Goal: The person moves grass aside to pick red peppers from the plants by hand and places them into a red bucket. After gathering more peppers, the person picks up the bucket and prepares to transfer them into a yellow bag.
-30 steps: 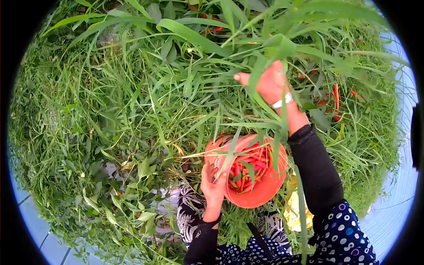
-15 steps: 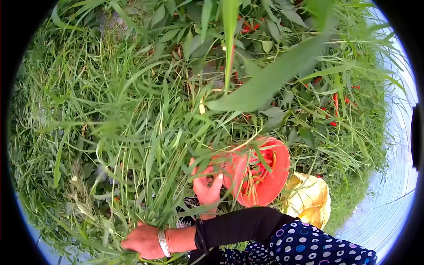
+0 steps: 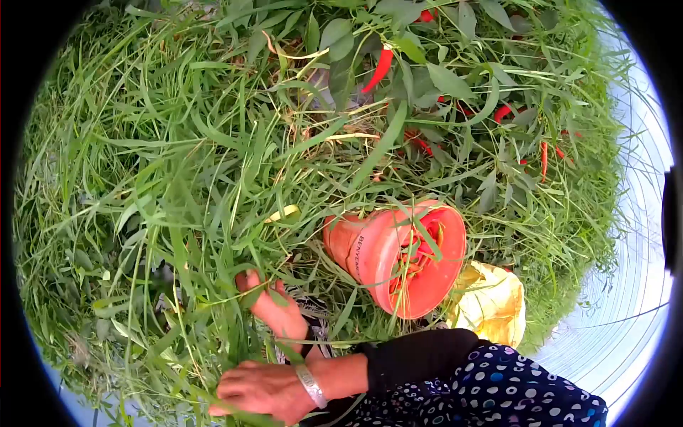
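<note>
My left hand (image 3: 279,311) reaches into tall grass (image 3: 206,263). Its fingers are curved and apart, partly covered by blades; I see nothing gripped in them. Below it, my right hand (image 3: 267,390), with a silver bracelet (image 3: 311,386) at the wrist, is closed round grass blades low in the view. Its fingertips are partly hidden. To the right of both hands a red bucket (image 3: 373,249) lies tilted, its mouth toward the right. Red chili peppers (image 3: 420,263) and some green blades are inside it.
A yellow sack (image 3: 491,302) sits beside the bucket's mouth. Red peppers (image 3: 379,69) hang among leafy plants at the top and right. A pale sheeted surface (image 3: 626,285) borders the right edge. Patterned fabric (image 3: 316,317) shows behind my left hand.
My left hand has moved left, away from the bucket and into the grass. My right hand has shifted slightly right. The large blurred leaf near the camera has gone from view.
</note>
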Demonstrator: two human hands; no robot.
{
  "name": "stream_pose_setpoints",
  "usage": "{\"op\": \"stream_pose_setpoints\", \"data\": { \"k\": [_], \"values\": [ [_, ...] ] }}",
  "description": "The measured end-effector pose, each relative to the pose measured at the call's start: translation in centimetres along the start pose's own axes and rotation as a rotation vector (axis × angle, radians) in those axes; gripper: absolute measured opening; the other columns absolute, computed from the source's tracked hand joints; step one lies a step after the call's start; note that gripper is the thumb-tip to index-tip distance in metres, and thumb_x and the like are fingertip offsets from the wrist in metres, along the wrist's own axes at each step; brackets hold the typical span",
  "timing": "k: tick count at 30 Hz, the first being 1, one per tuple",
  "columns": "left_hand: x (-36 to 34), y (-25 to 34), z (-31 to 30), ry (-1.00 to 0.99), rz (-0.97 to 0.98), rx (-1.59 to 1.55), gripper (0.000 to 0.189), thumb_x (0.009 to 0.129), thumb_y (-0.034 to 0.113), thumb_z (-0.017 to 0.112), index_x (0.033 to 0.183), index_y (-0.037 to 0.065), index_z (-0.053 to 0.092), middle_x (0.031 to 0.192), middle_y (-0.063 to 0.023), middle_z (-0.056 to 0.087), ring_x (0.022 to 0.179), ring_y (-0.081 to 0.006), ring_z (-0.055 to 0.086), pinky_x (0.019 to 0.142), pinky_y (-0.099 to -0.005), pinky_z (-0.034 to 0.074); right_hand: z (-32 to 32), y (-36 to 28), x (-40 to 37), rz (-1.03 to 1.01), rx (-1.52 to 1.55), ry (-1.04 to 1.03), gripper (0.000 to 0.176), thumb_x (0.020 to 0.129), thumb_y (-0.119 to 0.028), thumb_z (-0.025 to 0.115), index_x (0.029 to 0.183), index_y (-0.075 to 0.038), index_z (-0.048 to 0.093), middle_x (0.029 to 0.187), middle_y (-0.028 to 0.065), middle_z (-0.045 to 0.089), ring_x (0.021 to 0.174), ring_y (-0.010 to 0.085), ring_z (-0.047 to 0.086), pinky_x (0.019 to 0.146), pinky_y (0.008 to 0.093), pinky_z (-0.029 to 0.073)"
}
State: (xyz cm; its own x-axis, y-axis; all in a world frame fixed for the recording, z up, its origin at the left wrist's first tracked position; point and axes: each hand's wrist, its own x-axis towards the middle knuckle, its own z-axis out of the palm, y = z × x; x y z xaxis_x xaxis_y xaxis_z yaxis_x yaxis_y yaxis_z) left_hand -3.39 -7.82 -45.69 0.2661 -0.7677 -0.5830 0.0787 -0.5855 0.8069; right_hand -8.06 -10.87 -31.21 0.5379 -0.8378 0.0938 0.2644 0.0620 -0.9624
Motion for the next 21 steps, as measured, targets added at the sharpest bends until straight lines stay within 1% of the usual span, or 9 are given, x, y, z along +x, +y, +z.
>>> {"op": "stream_pose_setpoints", "data": {
  "k": [1,2,5,7,10,12,16,18,21],
  "values": [
    [0.2,-0.6,-0.4,-0.015,-0.027,-0.012,0.053,0.084,0.007,0.054,0.132,0.007,0.033,0.103,-0.0132,0.055,0.096,-0.0244,0.053,0.086,-0.0346,0.042,-3.4,-1.2,-0.8,0.044,0.013,0.012,0.061,0.058,-0.014,0.073,0.113,-0.006,0.047,0.104,0.0123,0.047,0.103,0.0295,0.047,0.083,0.0462,0.039],
    [0.4,-0.5,-0.1,-0.017,-0.025,-0.017,0.053,0.084,0.007,0.054,0.132,0.007,0.033,0.103,-0.0132,0.055,0.096,-0.0244,0.053,0.086,-0.0346,0.042,-6.2,-1.2,-1.9,0.114,-0.036,-0.063,0.077,0.059,-0.017,0.073,0.127,-0.006,0.039,0.124,0.0146,0.036,0.12,0.0335,0.035,0.096,0.0466,0.035],
    [0.7,1.4,0.5,0.146,-0.344,-0.332,0.037,0.086,0.022,0.052,0.12,0.011,0.044,0.101,-0.0068,0.057,0.093,-0.0207,0.052,0.079,-0.0361,0.039,-16.9,-1.3,-3.3,0.131,-0.682,0.34,0.055,0.063,-0.009,0.065,0.114,-0.001,0.046,0.111,0.0162,0.047,0.109,0.0363,0.045,0.094,0.0427,0.039],
    [0.9,3.6,1.1,0.186,-0.455,-0.416,0.033,0.086,0.035,0.054,0.11,0.013,0.05,0.099,-0.0028,0.058,0.092,-0.0163,0.05,0.079,-0.034,0.034,-24.7,0.3,-3.0,0.072,-1.131,0.489,0.057,0.062,-0.011,0.067,0.114,0.0,0.046,0.115,0.0184,0.047,0.108,0.0377,0.045,0.095,0.0428,0.038],
    [1.3,4.4,1.2,0.216,-0.493,-0.517,0.034,0.086,0.036,0.053,0.112,0.014,0.05,0.106,-0.0055,0.057,0.095,-0.0167,0.05,0.079,-0.0332,0.033,-33.4,6.6,-5.8,0.54,-1.349,0.46,0.064,0.072,-0.027,0.064,0.124,0.001,0.039,0.122,0.0201,0.046,0.11,0.0378,0.047,0.094,0.0416,0.04],
    [1.9,4.3,1.0,0.195,-0.5,-0.516,0.035,0.087,0.036,0.051,0.114,0.014,0.05,0.109,-0.0067,0.057,0.094,-0.0172,0.05,0.077,-0.033,0.033,-33.1,8.8,-7.2,1.059,-1.208,0.215,0.071,0.072,-0.033,0.066,0.127,0.002,0.036,0.115,0.0224,0.052,0.103,0.0381,0.052,0.09,0.0405,0.042],
    [2.2,4.1,0.9,0.227,-0.473,-0.535,0.041,0.086,0.035,0.052,0.121,0.013,0.046,0.111,-0.0066,0.056,0.097,-0.0167,0.049,0.076,-0.0345,0.033,-25.2,12.0,-7.5,1.068,-0.629,0.216,0.081,0.062,-0.041,0.072,0.116,0.01,0.04,0.093,0.0269,0.059,0.089,0.0365,0.06,0.083,0.037,0.048],
    [2.3,4.4,1.0,0.298,-0.294,-0.337,0.045,0.086,0.035,0.049,0.128,0.019,0.041,0.116,-0.0057,0.054,0.103,-0.015,0.046,0.079,-0.0376,0.03,-21.1,13.8,-6.1,0.968,-0.697,0.224,0.08,0.059,-0.036,0.075,0.114,0.01,0.041,0.092,0.0264,0.059,0.088,0.0356,0.06,0.081,0.0372,0.049],
    [3.1,7.0,1.8,0.309,-0.13,-0.366,0.052,0.088,0.03,0.046,0.136,0.016,0.034,0.126,-0.0059,0.048,0.107,-0.0157,0.046,0.079,-0.0337,0.032,-16.8,14.3,-1.4,0.945,-0.585,0.154,0.073,0.055,-0.029,0.076,0.108,0.009,0.043,0.091,0.0262,0.057,0.087,0.0363,0.059,0.078,0.0381,0.049]
  ]
}}
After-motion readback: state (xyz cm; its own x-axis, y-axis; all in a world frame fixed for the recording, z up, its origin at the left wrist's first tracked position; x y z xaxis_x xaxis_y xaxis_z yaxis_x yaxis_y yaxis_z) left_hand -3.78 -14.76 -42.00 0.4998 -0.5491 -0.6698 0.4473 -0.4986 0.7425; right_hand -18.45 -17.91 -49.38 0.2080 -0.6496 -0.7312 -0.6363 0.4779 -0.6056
